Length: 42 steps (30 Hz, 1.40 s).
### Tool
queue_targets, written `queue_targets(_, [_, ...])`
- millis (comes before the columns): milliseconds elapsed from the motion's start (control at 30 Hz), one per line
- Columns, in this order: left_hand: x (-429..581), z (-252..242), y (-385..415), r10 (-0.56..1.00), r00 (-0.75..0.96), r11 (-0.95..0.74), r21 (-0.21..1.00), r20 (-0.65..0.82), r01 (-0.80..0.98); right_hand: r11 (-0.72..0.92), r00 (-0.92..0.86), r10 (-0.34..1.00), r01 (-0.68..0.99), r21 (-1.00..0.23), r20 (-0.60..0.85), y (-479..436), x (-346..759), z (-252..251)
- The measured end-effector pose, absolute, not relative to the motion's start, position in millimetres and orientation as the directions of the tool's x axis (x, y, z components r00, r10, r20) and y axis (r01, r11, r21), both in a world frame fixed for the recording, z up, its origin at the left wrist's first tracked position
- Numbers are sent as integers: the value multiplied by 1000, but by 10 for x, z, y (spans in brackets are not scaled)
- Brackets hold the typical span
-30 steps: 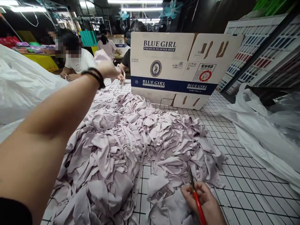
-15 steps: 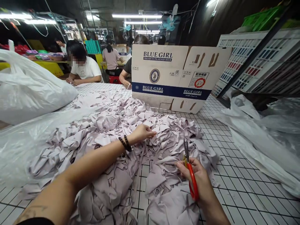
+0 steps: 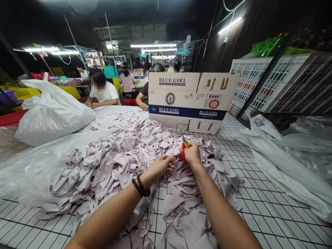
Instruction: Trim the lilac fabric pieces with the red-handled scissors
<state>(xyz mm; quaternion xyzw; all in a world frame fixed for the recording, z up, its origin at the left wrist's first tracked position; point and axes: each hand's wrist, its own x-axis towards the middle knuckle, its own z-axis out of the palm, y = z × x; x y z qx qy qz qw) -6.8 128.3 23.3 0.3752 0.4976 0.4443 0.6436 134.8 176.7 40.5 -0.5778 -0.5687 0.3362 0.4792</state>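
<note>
A large heap of pale mauve fabric pieces (image 3: 111, 162) lies loosely piled across the gridded table. Over its middle, my left hand (image 3: 163, 164) has its fingers pinched together at the edge of a small fabric piece (image 3: 176, 151); the fingertips are partly hidden. Close beside it, my right hand (image 3: 193, 154) holds a pair of scissors (image 3: 183, 152) with a red handle, blades pointing up and away. The right fingertips come near the same fabric piece; whether they touch it is unclear. A dark beaded bracelet circles my left wrist.
A white and blue carton (image 3: 192, 103) stands behind the heap. To the left are a full white plastic bag (image 3: 54, 110) and clear plastic sheeting (image 3: 33, 169). More plastic (image 3: 282, 162) lies at right, near stacked white crates (image 3: 269, 79). A co-worker (image 3: 105, 91) sits across the table.
My right hand has moved forward and left with the scissors, up beside my left hand. The left hand has dropped slightly lower in view. The camera has tilted up.
</note>
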Motion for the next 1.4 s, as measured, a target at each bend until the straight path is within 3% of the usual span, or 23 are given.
queue_targets(167, [86, 161, 865, 874, 283, 482, 773, -395, -413, 61, 48, 997, 80, -995, 65, 554, 1579, 252])
queue_targets(200, [133, 114, 760, 871, 286, 490, 747, -399, -450, -1, -1, 1000, -43, -999, -1, 305, 1624, 171])
queue_targets(267, [188, -7, 531, 867, 278, 499, 711, -414, -495, -144, -58, 989, -124, -982, -138, -85, 1715, -18])
queue_targets(333, [152, -152, 295, 859, 263, 509, 692, -438, -512, -201, 51, 977, -91, -975, -207, -298, 1827, -205])
queue_targets(467, [-114, -417, -98, 827, 170, 538, 667, -536, -516, -214, 288, 936, 10, -977, -202, -279, 2024, -431])
queue_targets(600, [-228, -535, -305, 772, 177, 595, 599, -610, -536, -205, 236, 953, 27, -978, -193, -6, 1859, -456])
queue_targets(733, [-136, -583, -377, 803, 209, 567, 609, -558, -554, -202, 180, 967, 96, -975, -182, 218, 1566, -470])
queue_targets(833, [-165, -648, -427, 844, 166, 533, 760, -511, -372, -213, 192, 963, 116, -970, -188, 296, 1613, -502])
queue_targets(933, [-289, -664, -488, 932, 27, 360, 931, -362, 59, -250, 250, 944, 123, -960, -214, 310, 1862, -510])
queue_targets(1000, [-345, -602, -496, 984, -80, 176, 924, -157, 341, -275, 278, 932, 125, -953, -233, 296, 2012, -493])
queue_targets(1067, [-340, -494, -448, 994, -112, 47, 864, 10, 501, -288, 276, 929, 116, -950, -248, 279, 2087, -471])
queue_targets(1133, [-276, -388, -345, 999, -54, 31, 847, -2, 531, -288, 268, 930, 104, -952, -252, 275, 2094, -462])
queue_targets(1233, [-127, -326, -147, 989, 41, 107, 871, -144, 479, -279, 297, 925, 102, -955, -238, 302, 2068, -488])
queue_targets(1400, [102, -460, 86, 991, 15, 116, 898, -135, 425, -275, 347, 910, 99, -956, -226, 321, 2109, -536])
